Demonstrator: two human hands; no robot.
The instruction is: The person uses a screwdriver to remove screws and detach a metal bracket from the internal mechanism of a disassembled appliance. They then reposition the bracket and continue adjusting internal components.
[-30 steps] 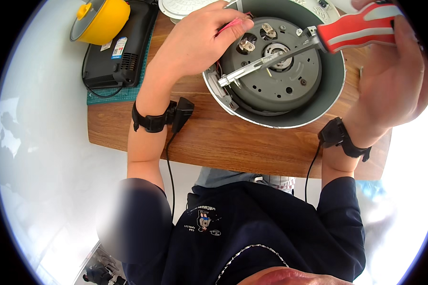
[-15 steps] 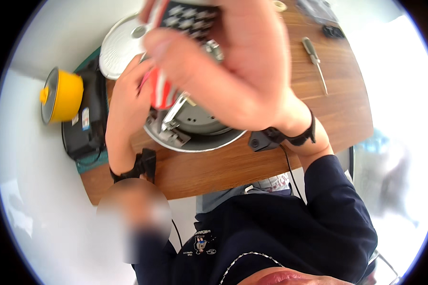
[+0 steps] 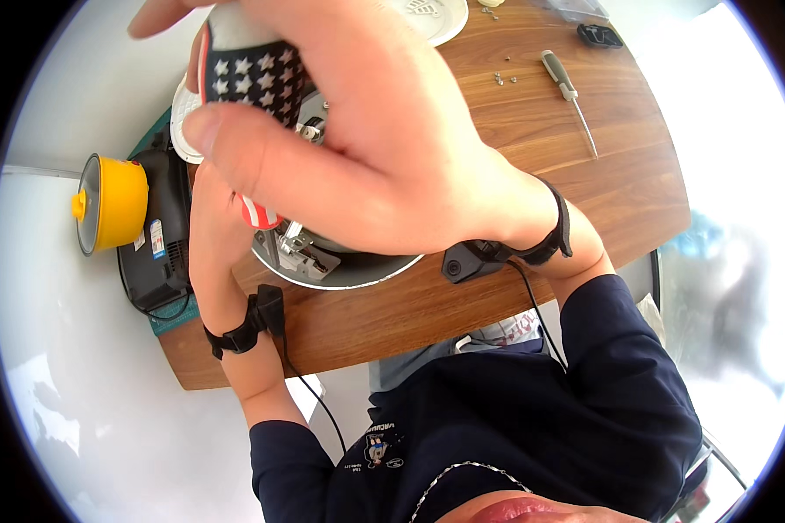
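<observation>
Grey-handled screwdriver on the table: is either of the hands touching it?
No, the grey-handled screwdriver lies on the wooden table, apart from both the right hand and the left hand.

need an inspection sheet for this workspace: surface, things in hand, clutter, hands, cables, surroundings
Surface: brown wood-grain table.
Things in hand: tool with a red, white and black star-patterned handle; grey-walled round housing below, partly hidden.
Clutter: grey-handled screwdriver, small metal parts and black object toward the right.
Hands: right hand grips the tool; left hand partly hidden, grasp unclear.
Cables: right cable and left cable, from black wrist devices.
Surroundings: yellow pot and black appliance at left.
</observation>
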